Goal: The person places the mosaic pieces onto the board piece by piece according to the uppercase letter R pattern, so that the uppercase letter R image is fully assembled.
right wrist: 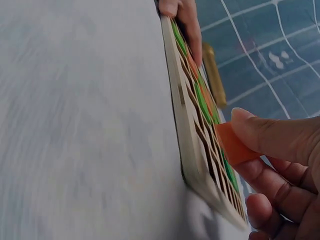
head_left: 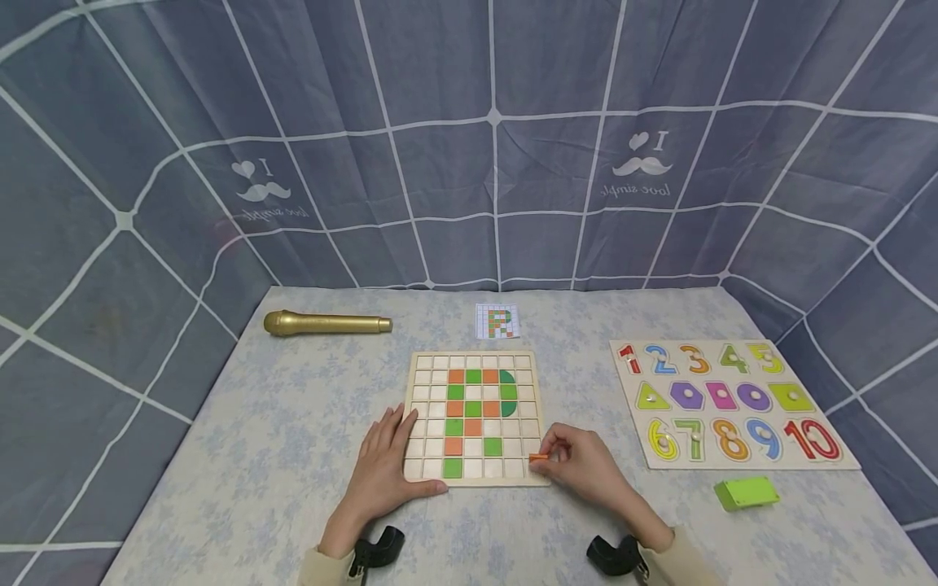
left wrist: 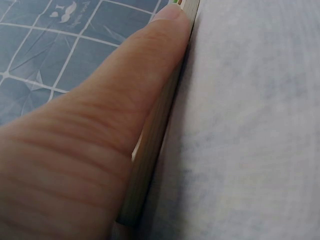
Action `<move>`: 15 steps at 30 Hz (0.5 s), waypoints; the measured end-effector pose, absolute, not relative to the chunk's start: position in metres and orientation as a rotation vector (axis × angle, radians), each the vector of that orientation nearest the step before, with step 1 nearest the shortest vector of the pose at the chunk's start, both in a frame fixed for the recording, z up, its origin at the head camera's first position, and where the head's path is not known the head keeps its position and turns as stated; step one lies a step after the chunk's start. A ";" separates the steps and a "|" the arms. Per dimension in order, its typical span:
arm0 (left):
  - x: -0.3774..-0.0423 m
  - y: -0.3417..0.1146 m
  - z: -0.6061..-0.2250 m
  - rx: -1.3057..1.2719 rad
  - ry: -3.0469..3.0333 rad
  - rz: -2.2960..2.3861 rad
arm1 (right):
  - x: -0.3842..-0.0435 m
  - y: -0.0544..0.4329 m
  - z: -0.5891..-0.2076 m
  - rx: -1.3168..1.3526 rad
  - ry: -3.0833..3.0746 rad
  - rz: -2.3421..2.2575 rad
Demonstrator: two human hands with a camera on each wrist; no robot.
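A wooden grid board lies flat at the middle of the table. Orange and green square tiles and two dark green rounded tiles fill some cells, forming part of a letter shape. My left hand rests at the board's lower left corner, fingers along the left edge and thumb at the front edge. Between thumb and fingertips, my right hand pinches an orange square tile. That tile is over the board's right edge, near the bottom corner. In the left wrist view, my thumb lies along the board's side.
Behind the board is a small card printed with a coloured R. A gold microphone lies at the back left. To the right are a number and shape puzzle board and a green block. Grey-blue curtains surround the table.
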State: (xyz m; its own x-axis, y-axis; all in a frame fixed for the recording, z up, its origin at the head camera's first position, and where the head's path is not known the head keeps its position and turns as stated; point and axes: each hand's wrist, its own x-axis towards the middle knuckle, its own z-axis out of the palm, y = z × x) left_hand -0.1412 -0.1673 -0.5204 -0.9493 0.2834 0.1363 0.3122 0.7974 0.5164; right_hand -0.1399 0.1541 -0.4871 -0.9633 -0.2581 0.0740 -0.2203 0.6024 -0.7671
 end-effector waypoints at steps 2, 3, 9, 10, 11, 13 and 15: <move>-0.141 -0.167 -0.520 -0.486 -2.930 -0.854 | -0.140 0.145 -0.488 -0.452 2.735 -1.329; -0.142 -0.167 -0.520 -0.486 -2.930 -0.855 | -0.141 0.141 -0.488 -0.468 2.728 -1.324; -0.142 -0.167 -0.520 -0.491 -2.928 -0.865 | -0.143 0.127 -0.493 -0.529 2.766 -1.258; -0.142 -0.167 -0.520 -0.491 -2.929 -0.863 | -0.143 0.126 -0.494 -0.532 2.781 -1.248; -0.142 -0.167 -0.520 -0.490 -2.929 -0.861 | -0.143 0.126 -0.495 -0.532 2.797 -1.235; -0.141 -0.167 -0.520 -0.489 -2.929 -0.857 | -0.144 0.125 -0.495 -0.539 2.836 -1.205; -0.141 -0.168 -0.520 -0.486 -2.929 -0.853 | -0.144 0.125 -0.496 -0.563 2.870 -1.181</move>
